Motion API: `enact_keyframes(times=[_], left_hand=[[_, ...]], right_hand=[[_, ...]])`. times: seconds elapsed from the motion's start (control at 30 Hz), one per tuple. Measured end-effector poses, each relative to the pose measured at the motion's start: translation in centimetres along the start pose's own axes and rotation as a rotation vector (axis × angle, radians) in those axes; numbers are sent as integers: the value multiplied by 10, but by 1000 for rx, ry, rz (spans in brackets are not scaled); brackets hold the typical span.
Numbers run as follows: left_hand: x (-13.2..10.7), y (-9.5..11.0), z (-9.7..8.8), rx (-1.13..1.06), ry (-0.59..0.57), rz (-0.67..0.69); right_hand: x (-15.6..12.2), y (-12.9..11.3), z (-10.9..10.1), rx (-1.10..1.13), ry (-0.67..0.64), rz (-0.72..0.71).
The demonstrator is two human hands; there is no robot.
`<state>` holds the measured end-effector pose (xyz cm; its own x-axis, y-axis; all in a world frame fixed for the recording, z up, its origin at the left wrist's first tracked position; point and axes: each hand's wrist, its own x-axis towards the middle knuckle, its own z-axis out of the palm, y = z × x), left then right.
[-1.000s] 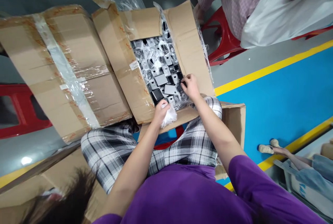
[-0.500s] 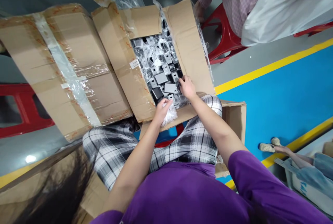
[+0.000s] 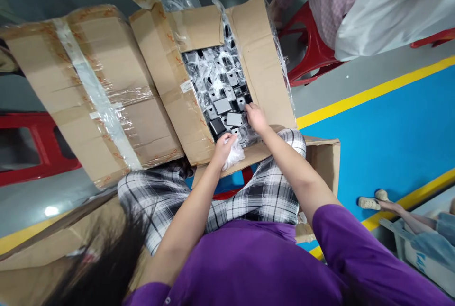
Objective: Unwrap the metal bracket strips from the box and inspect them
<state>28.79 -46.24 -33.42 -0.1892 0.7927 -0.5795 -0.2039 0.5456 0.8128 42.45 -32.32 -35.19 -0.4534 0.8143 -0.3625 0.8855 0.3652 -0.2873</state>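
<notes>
An open cardboard box [image 3: 194, 130] in front of me holds many small grey and black box-shaped parts [image 3: 222, 105], several wrapped in clear plastic. At the box's near edge my left hand [image 3: 223, 148] is closed on a crumpled clear plastic bag [image 3: 234, 153], which hangs beside its fingers. My right hand [image 3: 256, 117] reaches over the right side of the contents, its fingers bent together at a small grey part [image 3: 241, 103]. Whether those fingers grip that part or only touch it is hidden. A black block [image 3: 217, 127] lies just beyond my left hand.
To the left stands a taped, closed carton [image 3: 117, 83]. Another cardboard box [image 3: 323, 161] is under the open one at right. Red stools [image 3: 309, 45] stand at both sides. A person in a checkered garment [image 3: 320, 3] sits at the upper right.
The whole view has shifted slightly to the right. Both hands stay at nearly the same places over the box, and the plastic bag remains at my left hand.
</notes>
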Motion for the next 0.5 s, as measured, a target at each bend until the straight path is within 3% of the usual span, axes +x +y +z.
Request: enact_keyframes(times=[0.1,0.2,0.33,0.43,0.5], left_hand=[[1,-2,-1,6,15,4],[3,0,0,20,46,19],[9,10,6,19,35,91],[12,20,11,-64,4,132],[12,25,12,-121,56,119]], right_hand=[[-4,13,-14,209,115,93],[-17,23,-30,581,200,153],[-40,9,-36,1130,31,175],[-50,-14,-33,1291,-87,211],[-54,-27,-32,1352,-172,246]])
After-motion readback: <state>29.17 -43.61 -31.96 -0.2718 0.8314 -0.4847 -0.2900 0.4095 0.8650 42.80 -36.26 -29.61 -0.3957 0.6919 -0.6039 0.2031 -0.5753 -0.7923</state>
